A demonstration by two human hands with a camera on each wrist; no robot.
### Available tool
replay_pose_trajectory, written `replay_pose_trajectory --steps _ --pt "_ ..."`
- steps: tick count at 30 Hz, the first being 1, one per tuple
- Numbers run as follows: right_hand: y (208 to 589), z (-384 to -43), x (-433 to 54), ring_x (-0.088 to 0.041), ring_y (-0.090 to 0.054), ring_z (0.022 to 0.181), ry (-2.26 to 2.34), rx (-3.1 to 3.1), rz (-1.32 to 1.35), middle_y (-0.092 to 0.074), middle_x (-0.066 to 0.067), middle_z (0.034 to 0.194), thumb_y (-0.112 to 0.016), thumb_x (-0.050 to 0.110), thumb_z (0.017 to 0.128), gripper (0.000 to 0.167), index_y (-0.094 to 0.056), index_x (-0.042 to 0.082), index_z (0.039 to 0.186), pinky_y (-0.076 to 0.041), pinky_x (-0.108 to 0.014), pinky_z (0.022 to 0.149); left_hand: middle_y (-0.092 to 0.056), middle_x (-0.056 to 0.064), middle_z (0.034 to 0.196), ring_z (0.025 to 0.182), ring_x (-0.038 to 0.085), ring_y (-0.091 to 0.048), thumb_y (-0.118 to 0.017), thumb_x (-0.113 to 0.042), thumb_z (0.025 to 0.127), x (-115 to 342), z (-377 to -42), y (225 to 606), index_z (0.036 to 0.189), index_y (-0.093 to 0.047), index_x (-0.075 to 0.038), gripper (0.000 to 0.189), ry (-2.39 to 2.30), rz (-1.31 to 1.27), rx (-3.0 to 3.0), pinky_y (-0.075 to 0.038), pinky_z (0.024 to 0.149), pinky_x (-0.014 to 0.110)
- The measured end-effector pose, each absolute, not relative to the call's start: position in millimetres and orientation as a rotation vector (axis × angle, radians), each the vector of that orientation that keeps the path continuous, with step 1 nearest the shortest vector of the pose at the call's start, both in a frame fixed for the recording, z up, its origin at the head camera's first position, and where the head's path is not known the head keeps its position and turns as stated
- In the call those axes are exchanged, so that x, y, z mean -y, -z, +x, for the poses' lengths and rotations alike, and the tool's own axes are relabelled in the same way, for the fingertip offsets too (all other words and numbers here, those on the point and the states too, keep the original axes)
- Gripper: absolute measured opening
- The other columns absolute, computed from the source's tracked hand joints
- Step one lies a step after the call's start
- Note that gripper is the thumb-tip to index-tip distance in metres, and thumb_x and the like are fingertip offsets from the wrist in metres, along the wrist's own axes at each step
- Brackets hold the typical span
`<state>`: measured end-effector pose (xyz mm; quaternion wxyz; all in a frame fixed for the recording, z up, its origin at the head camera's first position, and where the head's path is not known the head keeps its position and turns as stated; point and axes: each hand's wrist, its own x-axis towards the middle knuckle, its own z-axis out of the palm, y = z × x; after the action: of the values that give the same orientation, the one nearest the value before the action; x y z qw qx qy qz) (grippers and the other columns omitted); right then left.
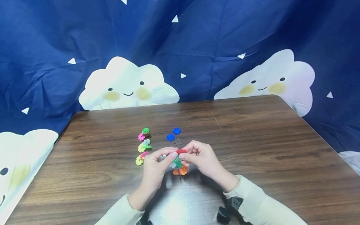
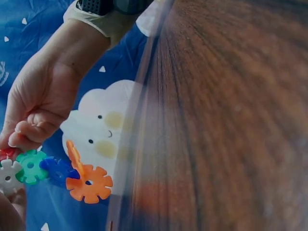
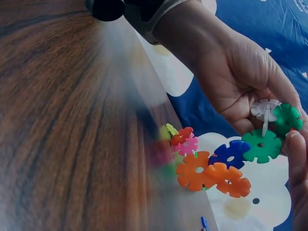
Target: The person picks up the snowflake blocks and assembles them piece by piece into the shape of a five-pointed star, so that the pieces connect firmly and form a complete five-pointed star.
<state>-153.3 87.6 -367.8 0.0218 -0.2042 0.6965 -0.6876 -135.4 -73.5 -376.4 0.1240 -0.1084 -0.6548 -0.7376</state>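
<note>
Interlocking notched flower discs [image 3: 236,150] — red, green, white, blue, orange.

Discs [image 1: 177,131] on table [image 1: 239,131], curtain [image 1: 197,37] behind

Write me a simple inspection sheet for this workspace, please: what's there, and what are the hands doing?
Surface: wood-grain table, bright glare toward the near side.
Job's things: joined cluster of notched discs; two blue discs and a dark disc on the table; more colored discs to the left.
Clutter: nothing seen.
Hands: left hand and right hand hold the cluster, fingertips close together at a red disc.
Cables: nothing seen.
Surroundings: blue cloth with white clouds and triangles.
</note>
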Motion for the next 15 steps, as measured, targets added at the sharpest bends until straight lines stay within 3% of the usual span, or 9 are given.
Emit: replay_pose_trajectory --steps 4,10,15 --pt "366.1 -151.8 -86.2 -0.005 -0.061 0.057 2.142 -2.134 -0.622 -0.066 -0.005 0.067 -0.064 -0.006 0.081 0.012 -0.057 -0.013 0.087 -0.056 -0.024 0.054 -0.07 0.013 0.087 0.089 0.012 -0.065 -0.069 0.003 0.077 74.4 -135.4 376.2 0.085 -0.068 0.01 0.011 2.1 -0.325 1.938 -0.054 0.078 0.024" --pt "365.6 -152.2 -85.2 -0.006 -0.06 0.057 2.098 -2.171 -0.641 -0.064 -0.012 0.069 -0.065 -0.005 0.08 0.012 -0.059 -0.011 0.088 -0.055 -0.025 0.053 -0.07 0.015 0.086 0.087 0.011 -0.065 -0.069 0.001 0.078 75.8 -134.8 378.0 0.083 -0.069 0.006 0.007 2.014 -0.331 1.961 -0.052 0.079 0.022" --pt "364.4 -158.6 -89.2 -0.006 -0.058 0.061 2.029 -2.179 -0.746 -0.062 -0.006 0.074 -0.069 -0.002 0.078 0.016 -0.061 -0.007 0.09 -0.054 -0.024 0.056 -0.071 0.005 0.085 0.087 0.013 -0.066 -0.069 0.001 0.078 79.3 -133.7 378.5 0.083 -0.069 0.006 0.007 2.042 -0.325 1.934 -0.053 0.076 0.023"
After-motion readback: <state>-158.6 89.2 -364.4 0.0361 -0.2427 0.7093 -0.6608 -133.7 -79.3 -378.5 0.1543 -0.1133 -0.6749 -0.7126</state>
